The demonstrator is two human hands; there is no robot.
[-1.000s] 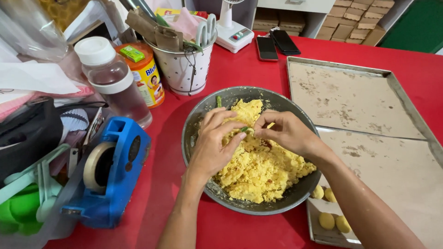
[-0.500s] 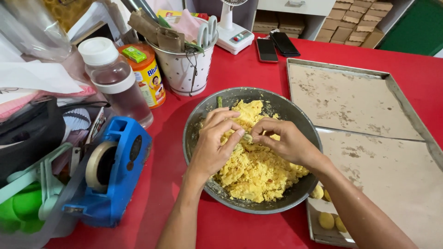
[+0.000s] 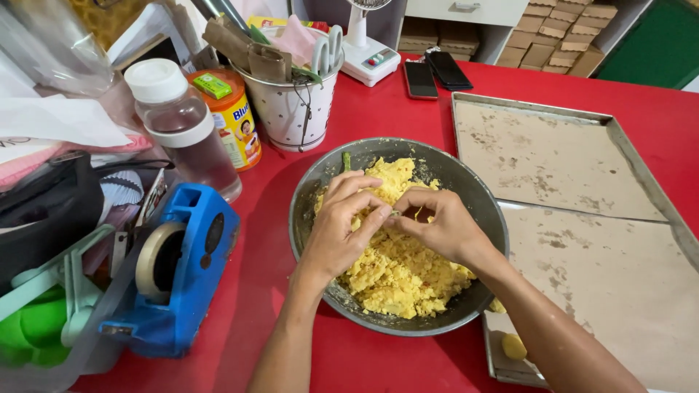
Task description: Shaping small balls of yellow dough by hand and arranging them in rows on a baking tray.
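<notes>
Your left hand and right hand meet fingertip to fingertip over the yellow dough in the grey bowl on the red worktop. Both grips pinch one small dough bit. Lined tray touches the bowl's right; tape dispenser left.

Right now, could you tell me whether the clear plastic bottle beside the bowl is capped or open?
Capped: the bottle stands upright with its white lid on.
</notes>
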